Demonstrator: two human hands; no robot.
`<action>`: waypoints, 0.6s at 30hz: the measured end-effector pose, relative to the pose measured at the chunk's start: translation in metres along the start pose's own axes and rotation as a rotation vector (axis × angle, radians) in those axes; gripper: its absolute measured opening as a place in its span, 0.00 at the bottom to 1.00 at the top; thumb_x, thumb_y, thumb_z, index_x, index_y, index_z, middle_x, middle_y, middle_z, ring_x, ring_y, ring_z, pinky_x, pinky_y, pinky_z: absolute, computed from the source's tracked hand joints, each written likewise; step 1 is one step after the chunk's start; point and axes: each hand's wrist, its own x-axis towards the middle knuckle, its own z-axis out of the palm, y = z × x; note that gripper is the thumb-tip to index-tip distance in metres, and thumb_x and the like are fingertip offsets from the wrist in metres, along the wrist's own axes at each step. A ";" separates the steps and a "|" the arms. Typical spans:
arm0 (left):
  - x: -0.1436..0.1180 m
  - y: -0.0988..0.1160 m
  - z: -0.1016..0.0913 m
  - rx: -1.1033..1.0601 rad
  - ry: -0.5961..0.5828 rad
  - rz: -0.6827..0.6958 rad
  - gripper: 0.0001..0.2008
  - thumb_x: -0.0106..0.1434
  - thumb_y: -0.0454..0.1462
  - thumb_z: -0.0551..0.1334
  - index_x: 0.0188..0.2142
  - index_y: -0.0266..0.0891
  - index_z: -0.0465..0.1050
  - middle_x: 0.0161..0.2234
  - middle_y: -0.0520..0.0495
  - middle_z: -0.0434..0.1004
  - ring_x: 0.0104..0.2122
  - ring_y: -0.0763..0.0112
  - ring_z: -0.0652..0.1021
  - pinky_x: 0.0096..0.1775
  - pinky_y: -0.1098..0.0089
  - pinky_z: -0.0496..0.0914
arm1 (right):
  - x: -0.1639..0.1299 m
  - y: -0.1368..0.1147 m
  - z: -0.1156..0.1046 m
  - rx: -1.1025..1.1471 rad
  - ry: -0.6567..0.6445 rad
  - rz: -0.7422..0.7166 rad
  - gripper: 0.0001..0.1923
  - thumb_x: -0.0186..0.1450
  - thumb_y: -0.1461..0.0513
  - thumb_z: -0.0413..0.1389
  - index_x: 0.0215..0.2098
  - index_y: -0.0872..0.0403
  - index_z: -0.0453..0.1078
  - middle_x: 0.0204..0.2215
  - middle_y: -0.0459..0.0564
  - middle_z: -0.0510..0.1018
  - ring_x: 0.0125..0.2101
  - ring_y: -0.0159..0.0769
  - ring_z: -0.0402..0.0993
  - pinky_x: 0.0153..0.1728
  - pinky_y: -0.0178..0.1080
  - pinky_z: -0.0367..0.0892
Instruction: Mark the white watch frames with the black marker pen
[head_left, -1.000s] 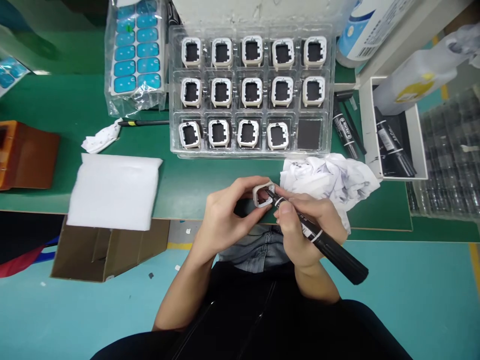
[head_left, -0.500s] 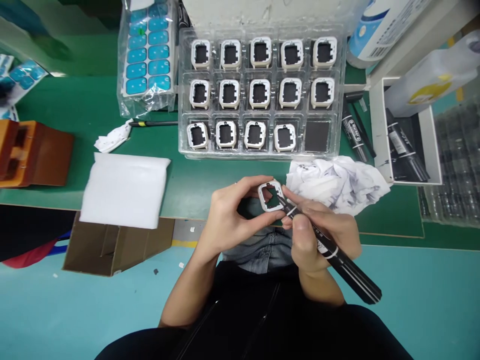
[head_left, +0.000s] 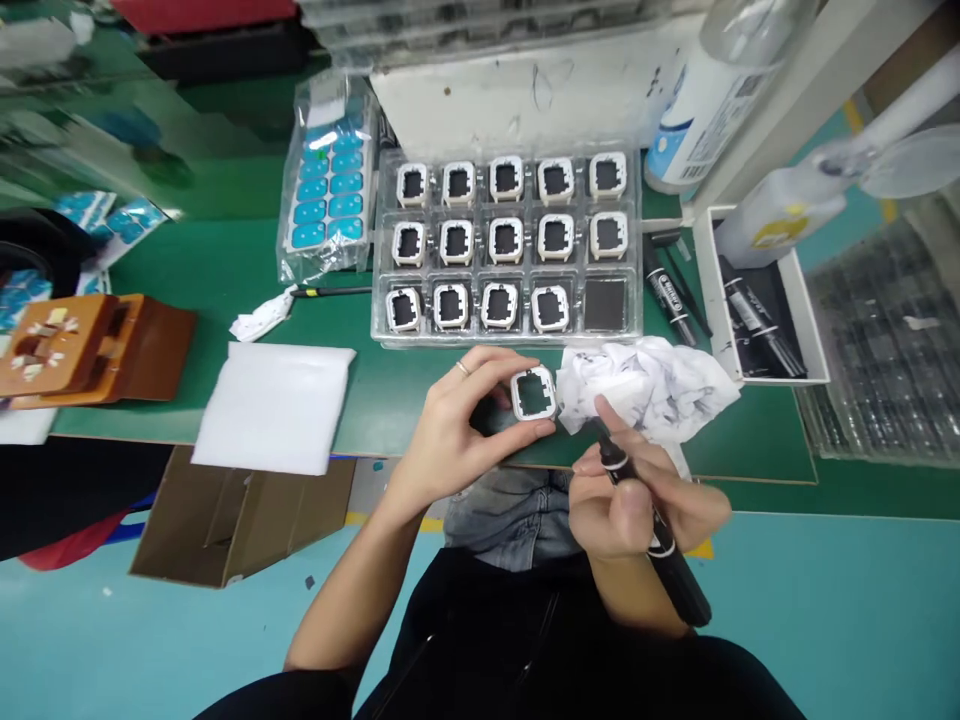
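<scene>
1. The left hand (head_left: 450,435) pinches a white square frame (head_left: 534,394) between thumb and fingertips, its grip clamped on the frame's edges, just above the near edge of the green table (head_left: 225,270).
2. The right hand (head_left: 637,500) has its grip closed around a black marker (head_left: 651,530), whose tip points up toward the frame but sits a little apart from it.
3. A crumpled white cloth (head_left: 652,385) with dark smudges lies just right of the frame.
4. Beyond the hands, a clear tray (head_left: 510,245) holds fourteen like frames in three rows; its near-right pocket (head_left: 604,304) holds none.
5. Spare markers (head_left: 667,300) lie right of the tray, more in a white box (head_left: 757,300); their white lettering is too small to read.
6. A bottle (head_left: 697,110) at the back bears a blue and white label, unreadable.
</scene>
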 end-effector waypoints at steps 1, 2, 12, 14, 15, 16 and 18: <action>0.011 -0.002 -0.004 0.093 0.002 0.061 0.25 0.78 0.48 0.80 0.69 0.48 0.84 0.59 0.39 0.85 0.54 0.54 0.87 0.51 0.58 0.86 | -0.002 0.002 0.002 0.017 0.068 -0.033 0.09 0.85 0.62 0.64 0.62 0.49 0.79 0.35 0.40 0.87 0.20 0.35 0.76 0.46 0.65 0.99; 0.024 -0.004 -0.007 0.195 0.006 0.121 0.25 0.79 0.49 0.79 0.70 0.49 0.84 0.59 0.38 0.84 0.56 0.52 0.86 0.55 0.54 0.85 | -0.004 0.004 0.003 0.031 0.104 -0.056 0.09 0.85 0.62 0.64 0.61 0.49 0.79 0.34 0.40 0.86 0.19 0.35 0.74 0.42 0.63 0.99; 0.145 -0.007 0.032 0.486 -0.211 0.253 0.31 0.71 0.49 0.84 0.69 0.45 0.85 0.64 0.30 0.80 0.67 0.27 0.78 0.69 0.30 0.75 | -0.013 0.018 -0.011 0.043 0.037 -0.093 0.13 0.80 0.63 0.67 0.61 0.49 0.78 0.36 0.43 0.89 0.21 0.37 0.77 0.40 0.68 0.97; 0.145 -0.014 0.022 0.447 -0.130 0.263 0.28 0.71 0.49 0.83 0.66 0.46 0.86 0.63 0.32 0.82 0.65 0.30 0.80 0.69 0.31 0.76 | -0.016 0.020 -0.015 0.057 0.029 -0.078 0.14 0.79 0.64 0.68 0.61 0.49 0.78 0.38 0.45 0.90 0.23 0.39 0.79 0.42 0.70 0.97; 0.144 -0.020 0.010 0.444 -0.076 0.263 0.24 0.72 0.48 0.81 0.64 0.47 0.87 0.62 0.34 0.83 0.64 0.33 0.80 0.70 0.32 0.76 | -0.018 0.022 -0.018 0.062 0.008 -0.067 0.15 0.78 0.64 0.68 0.62 0.48 0.78 0.39 0.45 0.90 0.23 0.40 0.80 0.44 0.70 0.97; 0.143 -0.028 -0.006 0.452 -0.019 0.253 0.19 0.74 0.45 0.79 0.61 0.48 0.88 0.59 0.35 0.84 0.62 0.35 0.81 0.70 0.33 0.77 | -0.020 0.023 -0.021 0.063 -0.024 -0.052 0.16 0.78 0.64 0.68 0.62 0.47 0.77 0.40 0.46 0.90 0.24 0.41 0.81 0.46 0.72 0.97; 0.140 -0.050 -0.047 0.487 0.084 0.200 0.11 0.73 0.41 0.76 0.53 0.47 0.90 0.53 0.38 0.86 0.58 0.40 0.83 0.69 0.36 0.77 | -0.025 0.025 -0.029 0.060 -0.117 0.003 0.14 0.79 0.63 0.66 0.60 0.44 0.75 0.41 0.45 0.89 0.25 0.41 0.82 0.48 0.73 0.96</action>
